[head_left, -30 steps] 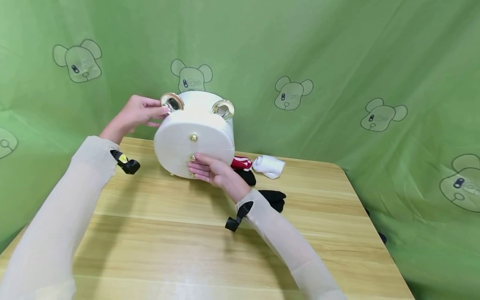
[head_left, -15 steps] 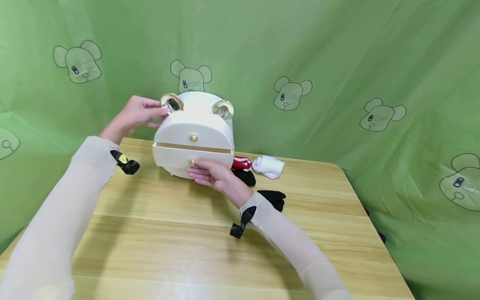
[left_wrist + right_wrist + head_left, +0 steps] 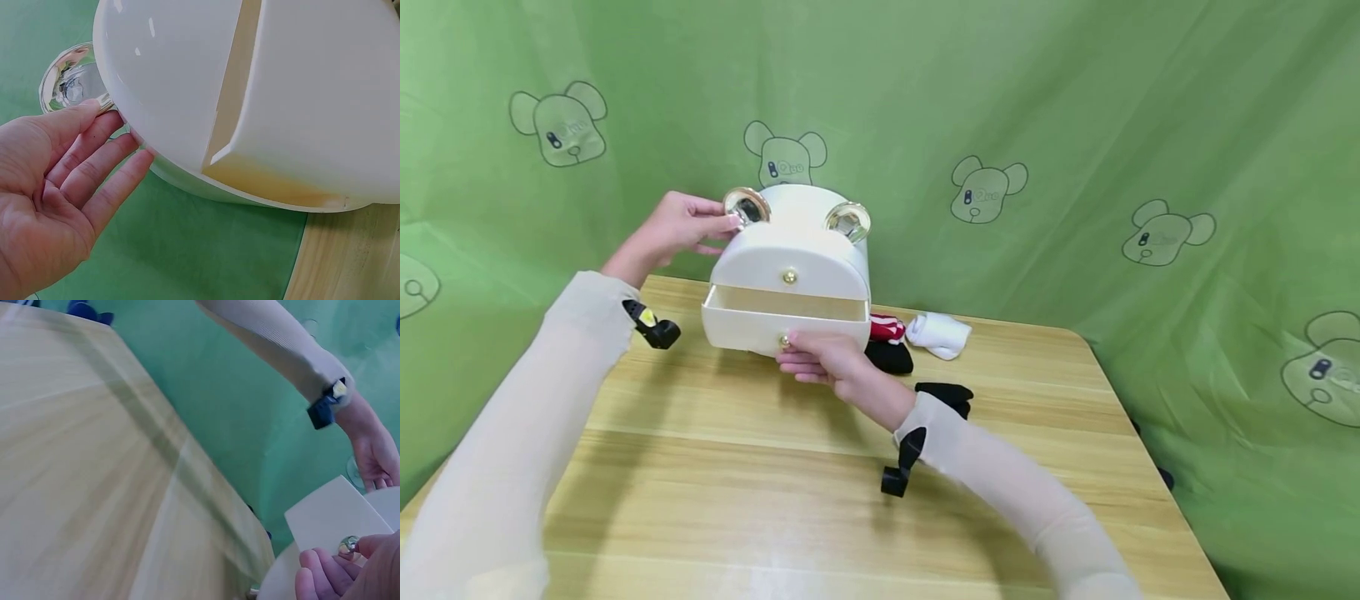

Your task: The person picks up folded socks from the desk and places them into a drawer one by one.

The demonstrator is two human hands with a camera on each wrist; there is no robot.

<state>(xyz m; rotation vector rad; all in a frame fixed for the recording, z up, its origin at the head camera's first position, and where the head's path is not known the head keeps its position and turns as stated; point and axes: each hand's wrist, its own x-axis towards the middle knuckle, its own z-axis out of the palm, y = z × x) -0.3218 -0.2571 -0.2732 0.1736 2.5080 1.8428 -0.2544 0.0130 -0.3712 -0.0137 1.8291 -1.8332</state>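
A white round-fronted drawer box [image 3: 805, 254] with two shiny gold ears stands toward the back of the table. My left hand [image 3: 681, 227] holds the left gold ear [image 3: 747, 207] between thumb and fingers, its other fingertips by the box side in the left wrist view. Thumb and forefinger of my right hand [image 3: 831, 358] pinch the small gold knob [image 3: 349, 544] of the lower drawer [image 3: 741, 327]. That drawer stands partly out, its pale inside showing from above. A second gold knob [image 3: 789, 277] marks the upper front, which is flush.
Right of the box lie a red-and-white rolled sock [image 3: 887, 327], a white one [image 3: 938, 334] and black folded ones [image 3: 889, 357], partly hidden by the box and right arm. A green curtain [image 3: 1045, 108] hangs behind the wooden table [image 3: 722, 500].
The lower drawer has come out from flush toward me, with my right hand on its knob moving nearer and slightly down. My left hand stays on the ear.
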